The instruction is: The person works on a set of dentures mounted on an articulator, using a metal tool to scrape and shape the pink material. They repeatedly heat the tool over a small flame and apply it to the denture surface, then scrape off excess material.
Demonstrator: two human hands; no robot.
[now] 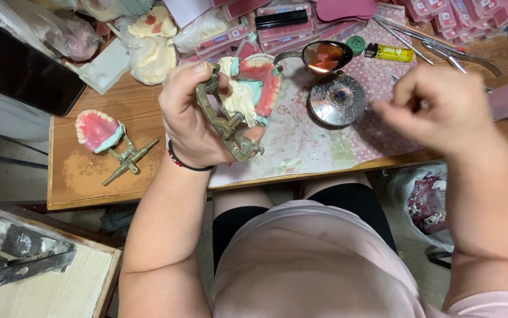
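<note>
Gripping the brass hinged frame with its pink-and-white denture cast, left hand is clamped tight, right hand loosely curled beside it, holding nothing I can see.

Pink wax and cream plaster are seen in the denture model on a brass-coloured articulator, above a pink patterned mat, with a yellow lighter beyond that mat.

Brass-coloured hinged articulator with spring screw, tilted, lifted above desk's near edge, centre-left. Mounted on it: pink wax denture with white teeth row on cream plaster cast, opened toward far right.
</note>
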